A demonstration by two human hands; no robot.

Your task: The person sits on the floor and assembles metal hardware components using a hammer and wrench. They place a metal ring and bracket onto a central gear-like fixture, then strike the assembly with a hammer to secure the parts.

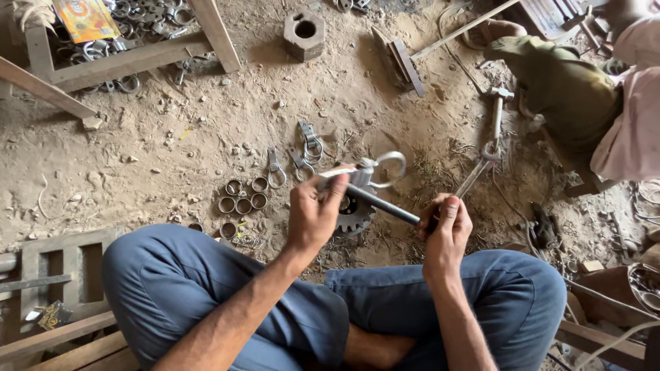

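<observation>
Left hand grips ring-ended steel clamp head; right hand closed round its dark threaded rod. Seems mid-assembly; next, rod needs turning, aligned.

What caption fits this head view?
Left hand and right hand hold a metal rod with ring clamp above a gear.

Trousers are blue. The clamp is shiny silver with a dark grey rod. The ground is dusty tan. A packet shows orange and yellow.
</observation>
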